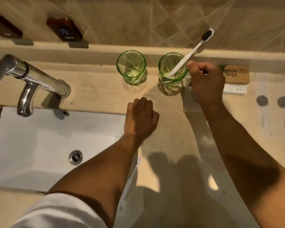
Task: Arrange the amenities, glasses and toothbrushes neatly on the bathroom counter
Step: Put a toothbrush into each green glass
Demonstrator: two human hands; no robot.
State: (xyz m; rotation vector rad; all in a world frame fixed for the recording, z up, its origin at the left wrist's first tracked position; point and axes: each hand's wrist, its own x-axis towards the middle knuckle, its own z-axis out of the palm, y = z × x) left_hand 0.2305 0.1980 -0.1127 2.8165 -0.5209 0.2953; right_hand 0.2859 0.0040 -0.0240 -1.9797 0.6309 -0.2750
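Beige stone counter [171,129], warm light, sink basin [39,137] at near left.

Nearest: second toothbrush [136,165] lies on the counter beside the basin edge, white, mostly hidden under the left forearm. Not yet placed.

Left hand [141,119]: loose fist, knuckles resting on the counter, nothing visible in it.

Right hand [206,83]: curled, just beside the right glass [172,73]; fingers closed on something small, cannot tell what. Clear wrapper [190,104] lies under it.

White toothbrush [191,53] stands in the right glass, dark bristles up, leaning toward the back ledge. Left glass [131,66] empty, near its twin.

Boxes [237,76] sit behind the right hand.

Judgement: withdraw the right hand without nudging the rim; the leaning brush could tip the glass. Then lift the near brush into the left glass, bristles up, leaning the same way.
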